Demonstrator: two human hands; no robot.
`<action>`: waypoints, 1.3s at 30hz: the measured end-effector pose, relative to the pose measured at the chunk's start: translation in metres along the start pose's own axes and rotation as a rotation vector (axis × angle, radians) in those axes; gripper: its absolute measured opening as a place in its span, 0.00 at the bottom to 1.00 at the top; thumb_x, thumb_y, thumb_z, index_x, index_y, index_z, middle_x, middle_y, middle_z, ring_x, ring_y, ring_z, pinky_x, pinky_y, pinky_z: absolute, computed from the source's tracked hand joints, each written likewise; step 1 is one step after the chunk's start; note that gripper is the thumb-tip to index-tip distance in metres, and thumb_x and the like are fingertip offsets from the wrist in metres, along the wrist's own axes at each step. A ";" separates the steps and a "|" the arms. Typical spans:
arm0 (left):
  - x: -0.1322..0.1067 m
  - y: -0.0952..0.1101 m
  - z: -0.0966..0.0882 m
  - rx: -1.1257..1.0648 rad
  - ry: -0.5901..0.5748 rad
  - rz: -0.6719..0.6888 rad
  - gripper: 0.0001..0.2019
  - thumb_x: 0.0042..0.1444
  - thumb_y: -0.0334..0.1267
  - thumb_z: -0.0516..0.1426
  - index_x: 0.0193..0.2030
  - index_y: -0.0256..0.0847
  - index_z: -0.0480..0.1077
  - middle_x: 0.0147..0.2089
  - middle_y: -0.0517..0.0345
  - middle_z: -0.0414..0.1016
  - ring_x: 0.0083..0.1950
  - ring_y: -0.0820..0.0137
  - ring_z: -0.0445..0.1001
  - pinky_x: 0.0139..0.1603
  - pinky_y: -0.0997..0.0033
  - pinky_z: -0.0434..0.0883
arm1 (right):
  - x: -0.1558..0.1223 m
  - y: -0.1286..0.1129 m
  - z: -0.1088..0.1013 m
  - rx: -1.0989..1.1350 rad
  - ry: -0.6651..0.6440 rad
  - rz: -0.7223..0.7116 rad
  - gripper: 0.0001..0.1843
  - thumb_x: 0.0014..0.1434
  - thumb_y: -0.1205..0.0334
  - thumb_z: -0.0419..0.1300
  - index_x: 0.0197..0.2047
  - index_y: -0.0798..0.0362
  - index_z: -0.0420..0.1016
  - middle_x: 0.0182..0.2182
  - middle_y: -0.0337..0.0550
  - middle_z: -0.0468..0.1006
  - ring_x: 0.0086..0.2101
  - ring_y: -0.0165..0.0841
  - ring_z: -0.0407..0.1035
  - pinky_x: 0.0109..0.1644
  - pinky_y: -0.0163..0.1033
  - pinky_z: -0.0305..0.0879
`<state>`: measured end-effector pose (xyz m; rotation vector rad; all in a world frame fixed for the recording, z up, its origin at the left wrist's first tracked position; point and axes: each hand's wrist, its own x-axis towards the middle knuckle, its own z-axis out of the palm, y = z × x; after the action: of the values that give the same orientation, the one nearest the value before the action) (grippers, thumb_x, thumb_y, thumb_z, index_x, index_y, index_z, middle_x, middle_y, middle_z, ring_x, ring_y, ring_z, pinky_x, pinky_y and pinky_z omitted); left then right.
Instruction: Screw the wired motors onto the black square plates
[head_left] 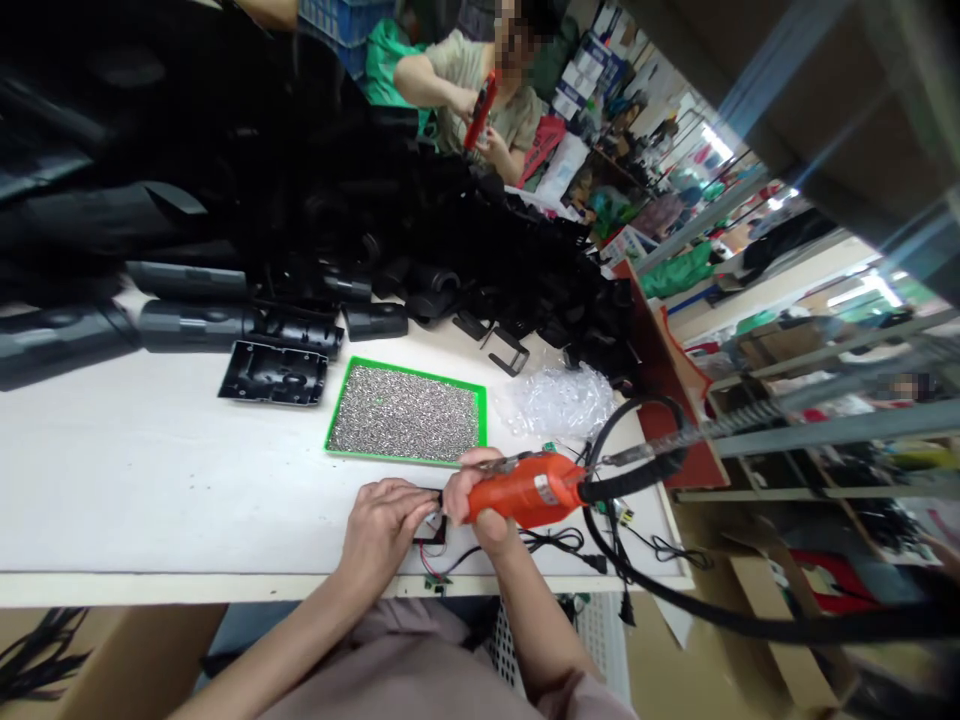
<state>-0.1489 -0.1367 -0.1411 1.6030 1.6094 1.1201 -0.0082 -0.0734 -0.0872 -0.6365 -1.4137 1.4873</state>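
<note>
The right hand (480, 500) is clenched around a glossy orange electric screwdriver (529, 490), its long axis almost level across the lower centre of the frame. Its thin metal shaft (495, 464) points left toward the left hand (382, 533), and a thick black cable (630, 480) leaves its rear end. The left fingers seem to grasp a small black plastic frame (430, 530) with red wires (431, 565), near the front edge of the white table (150, 480). Just beyond lies a green-rimmed tray (397, 456) of tiny silver screws (403, 412).
</note>
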 end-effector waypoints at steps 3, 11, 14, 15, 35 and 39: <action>0.029 0.000 -0.014 0.079 0.049 0.021 0.15 0.63 0.47 0.52 0.44 0.49 0.80 0.34 0.55 0.80 0.38 0.62 0.72 0.43 0.61 0.67 | 0.013 -0.028 -0.003 0.053 0.092 -0.144 0.28 0.50 0.38 0.64 0.49 0.44 0.67 0.15 0.26 0.63 0.13 0.27 0.55 0.19 0.35 0.58; 0.109 -0.015 -0.039 0.257 0.086 -0.072 0.17 0.60 0.35 0.49 0.47 0.38 0.78 0.38 0.47 0.79 0.43 0.56 0.75 0.47 0.52 0.71 | 0.041 -0.043 0.000 0.067 0.137 -0.144 0.28 0.51 0.43 0.64 0.50 0.48 0.68 0.16 0.26 0.63 0.13 0.26 0.55 0.19 0.34 0.60; 0.097 -0.012 -0.045 0.110 0.104 -0.110 0.16 0.60 0.39 0.51 0.47 0.43 0.78 0.47 0.51 0.80 0.49 0.58 0.75 0.53 0.54 0.70 | 0.044 -0.036 0.005 0.057 0.180 -0.118 0.29 0.50 0.40 0.63 0.50 0.48 0.68 0.15 0.26 0.62 0.12 0.26 0.55 0.19 0.35 0.61; 0.089 -0.008 -0.047 -0.013 0.100 -0.148 0.15 0.59 0.42 0.53 0.46 0.44 0.78 0.48 0.52 0.79 0.50 0.59 0.74 0.54 0.56 0.70 | 0.044 -0.037 0.009 0.062 0.199 -0.131 0.29 0.50 0.39 0.63 0.49 0.48 0.68 0.15 0.26 0.62 0.12 0.26 0.55 0.19 0.35 0.61; -0.002 0.013 -0.025 -0.999 -0.045 -0.519 0.25 0.52 0.60 0.60 0.45 0.40 0.69 0.24 0.67 0.56 0.27 0.73 0.53 0.34 0.72 0.55 | 0.036 -0.037 0.065 0.275 0.078 -0.108 0.21 0.52 0.38 0.60 0.36 0.46 0.70 0.14 0.27 0.60 0.11 0.27 0.49 0.26 0.43 0.71; -0.003 0.014 -0.023 -0.972 -0.077 -0.500 0.25 0.53 0.60 0.58 0.44 0.39 0.69 0.23 0.67 0.56 0.27 0.73 0.53 0.35 0.72 0.56 | 0.033 -0.043 0.064 0.261 0.095 -0.114 0.21 0.51 0.37 0.60 0.33 0.46 0.70 0.13 0.27 0.60 0.11 0.27 0.50 0.24 0.42 0.70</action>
<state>-0.1615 -0.1443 -0.1184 0.5624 1.0309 1.2392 -0.0651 -0.0787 -0.0259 -0.4506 -1.1398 1.4985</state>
